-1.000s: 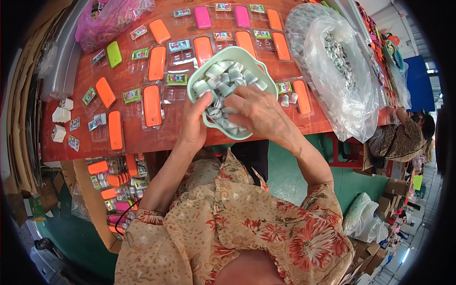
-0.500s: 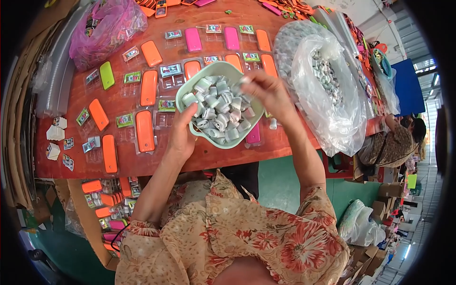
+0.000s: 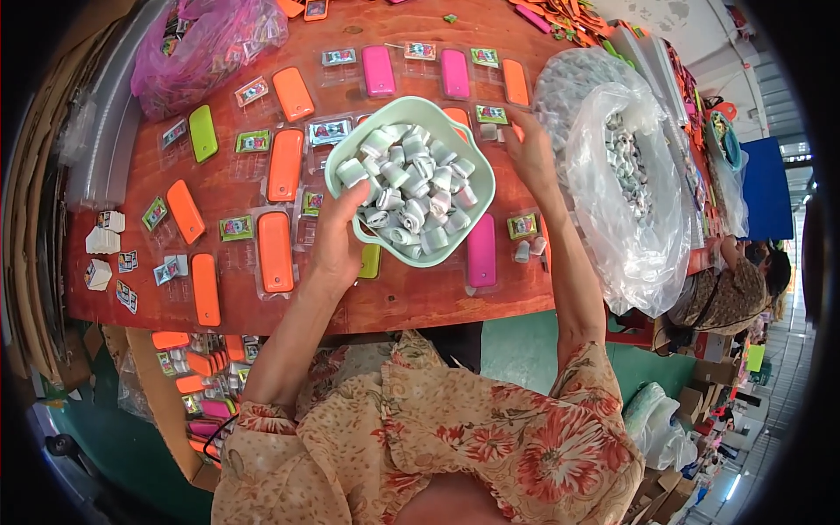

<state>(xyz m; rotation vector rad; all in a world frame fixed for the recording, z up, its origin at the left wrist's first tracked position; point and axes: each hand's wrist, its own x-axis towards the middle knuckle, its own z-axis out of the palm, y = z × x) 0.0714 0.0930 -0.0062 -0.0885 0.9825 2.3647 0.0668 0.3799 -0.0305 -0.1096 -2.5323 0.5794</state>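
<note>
My left hand (image 3: 339,234) grips the near-left rim of a pale green plastic basin (image 3: 484,186), its thumb inside the edge. Many small whitish rolls (image 3: 418,181) fill the basin, which is held above the table. To the right of it, my right hand (image 3: 532,156) reaches down over a clear blister tray, fingers bent together; whatever they hold is hidden. That tray has a green packet (image 3: 491,115), small rolls (image 3: 488,132) and an orange case partly under the hand. Nearer me, a green packet (image 3: 522,226) lies beside two rolls (image 3: 523,251) and a magenta case (image 3: 481,251).
Trays with orange, magenta and green cases cover the red table (image 3: 394,306). A clear bag of rolls (image 3: 626,219) stands at right, a pink bag (image 3: 206,57) at far left. Below the left edge sits a carton (image 3: 144,385) of filled packs. Another person (image 3: 726,284) sits at right.
My right hand has left the basin's rolls and moved right, down to a tray beside it. My left hand still grips the basin. The whole view has shifted slightly.
</note>
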